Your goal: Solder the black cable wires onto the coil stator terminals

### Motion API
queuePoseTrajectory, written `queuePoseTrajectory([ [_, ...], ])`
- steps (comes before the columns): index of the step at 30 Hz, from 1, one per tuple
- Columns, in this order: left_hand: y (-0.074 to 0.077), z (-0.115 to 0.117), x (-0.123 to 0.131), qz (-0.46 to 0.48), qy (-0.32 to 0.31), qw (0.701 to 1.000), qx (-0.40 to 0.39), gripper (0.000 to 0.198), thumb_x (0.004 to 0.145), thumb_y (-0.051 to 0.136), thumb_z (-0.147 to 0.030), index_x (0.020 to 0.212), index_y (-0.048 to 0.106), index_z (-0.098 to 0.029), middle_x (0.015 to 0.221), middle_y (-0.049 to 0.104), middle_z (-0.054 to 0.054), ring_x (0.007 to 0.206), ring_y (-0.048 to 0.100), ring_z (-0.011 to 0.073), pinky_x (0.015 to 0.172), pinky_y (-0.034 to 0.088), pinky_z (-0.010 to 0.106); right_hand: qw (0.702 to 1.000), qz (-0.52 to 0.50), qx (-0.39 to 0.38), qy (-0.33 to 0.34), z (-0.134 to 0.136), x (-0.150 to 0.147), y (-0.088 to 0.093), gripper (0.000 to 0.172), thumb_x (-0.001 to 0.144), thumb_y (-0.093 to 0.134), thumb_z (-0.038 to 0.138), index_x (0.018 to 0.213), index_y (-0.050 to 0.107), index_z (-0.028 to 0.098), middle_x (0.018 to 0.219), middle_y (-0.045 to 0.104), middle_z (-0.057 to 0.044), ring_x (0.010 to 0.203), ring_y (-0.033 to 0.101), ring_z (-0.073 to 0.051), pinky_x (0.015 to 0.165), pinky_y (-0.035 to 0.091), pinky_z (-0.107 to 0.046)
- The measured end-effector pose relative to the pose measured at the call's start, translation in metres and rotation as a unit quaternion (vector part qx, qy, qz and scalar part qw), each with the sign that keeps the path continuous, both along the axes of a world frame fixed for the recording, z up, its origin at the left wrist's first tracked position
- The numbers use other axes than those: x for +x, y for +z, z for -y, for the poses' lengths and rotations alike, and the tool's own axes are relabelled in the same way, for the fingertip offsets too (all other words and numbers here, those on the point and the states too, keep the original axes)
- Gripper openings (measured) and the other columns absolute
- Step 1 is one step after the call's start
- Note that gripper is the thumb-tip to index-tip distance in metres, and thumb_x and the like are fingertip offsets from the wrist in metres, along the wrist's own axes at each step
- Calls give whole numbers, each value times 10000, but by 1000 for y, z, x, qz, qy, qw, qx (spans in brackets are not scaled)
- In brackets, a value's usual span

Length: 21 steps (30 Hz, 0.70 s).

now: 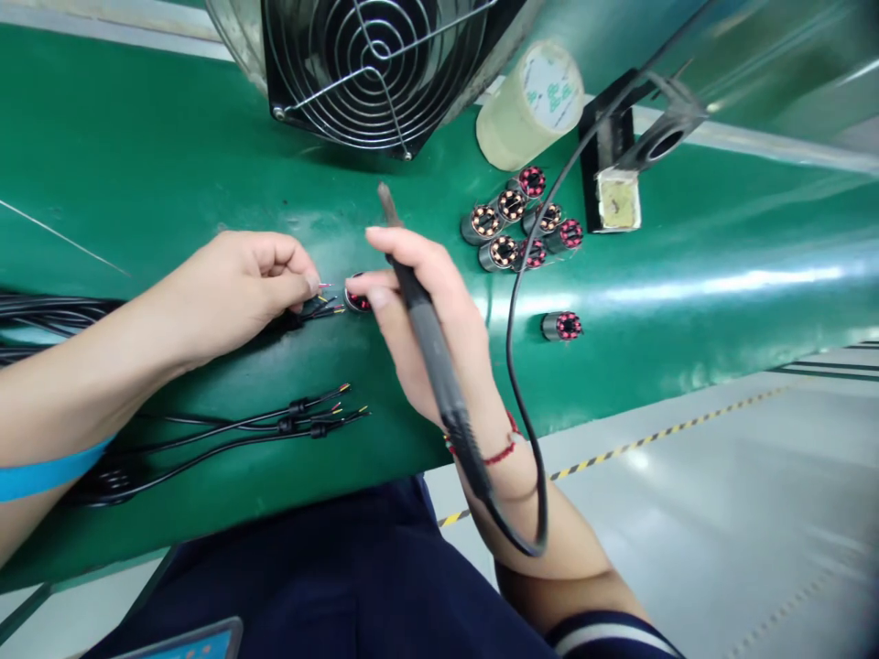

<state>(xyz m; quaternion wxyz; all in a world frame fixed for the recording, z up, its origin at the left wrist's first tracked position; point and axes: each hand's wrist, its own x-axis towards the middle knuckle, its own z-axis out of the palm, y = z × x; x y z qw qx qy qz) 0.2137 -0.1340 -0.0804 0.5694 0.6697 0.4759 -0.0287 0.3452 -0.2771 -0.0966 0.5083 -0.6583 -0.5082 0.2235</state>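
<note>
My left hand (257, 279) is closed in a pinch at the stripped end of a black cable (312, 309), whose thin coloured wires poke out past the fingertips. In my right hand (439, 320) lies a soldering iron (432, 343), its tip pointing up and away toward the fan. The thumb and forefinger of that hand also reach a small round motor part with red windings (357, 297), partly hidden behind them. This part sits just right of the wire ends; whether the wires touch it, I cannot tell.
A caged fan (374, 69) stands at the back, with a tape roll (528, 105) beside it. Several wound motor parts (504, 252) cluster at right, one (561, 326) apart. The iron's cord (512, 320) crosses near a soldering stand (618, 197). More black cables (254, 435) lie in front.
</note>
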Motion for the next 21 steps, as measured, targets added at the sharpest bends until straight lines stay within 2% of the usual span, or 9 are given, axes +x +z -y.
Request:
queuePoseTrajectory([
  [4, 0, -1, 0, 4, -6, 1000, 9, 73, 780, 605, -207, 726, 647, -182, 619, 589, -33, 536, 460, 92, 524, 329, 230, 999, 40, -28, 17, -17, 4, -24, 483, 911, 576, 119, 1361, 540, 290, 1130, 759, 2, 1161, 713, -215, 1095, 555, -461],
  [8, 1, -1, -2, 16, -26, 999, 20, 97, 779, 595, -250, 722, 644, -188, 633, 596, -19, 569, 452, 107, 548, 329, 240, 998, 56, -41, 5, -26, 2, -43, 496, 901, 603, 127, 1361, 534, 297, 994, 768, 28, 1024, 715, -196, 1014, 557, -415],
  [10, 1, -1, -3, 19, -27, 999, 29, 105, 786, 586, -252, 728, 646, -188, 645, 602, -15, 575, 456, 108, 550, 327, 242, 998, 60, -31, -4, -26, 0, -46, 494, 906, 597, 138, 1369, 520, 295, 961, 758, 25, 980, 710, -197, 987, 561, -412],
  [14, -1, -1, -6, 39, -5, 998, 51, 109, 779, 594, -242, 846, 659, -187, 672, 605, -22, 574, 466, 110, 531, 343, 236, 997, 70, 22, -32, -21, -3, -45, 538, 884, 567, 135, 1386, 486, 309, 995, 738, 11, 1020, 692, -212, 1029, 546, -425],
  [18, -1, 0, -7, 65, 2, 996, 63, 30, 758, 574, -224, 779, 578, -204, 646, 577, -30, 547, 456, 105, 512, 350, 227, 997, 70, 32, -25, -19, -8, -43, 528, 881, 591, 151, 1370, 487, 318, 926, 719, 23, 950, 683, -209, 1034, 537, -434],
  [21, 0, 1, -7, 69, -13, 995, 69, 16, 763, 562, -216, 759, 572, -204, 636, 571, -33, 527, 448, 96, 507, 349, 223, 997, 74, 27, -12, -20, -10, -42, 540, 873, 605, 128, 1360, 485, 327, 906, 716, 32, 975, 682, -211, 1037, 526, -432],
])
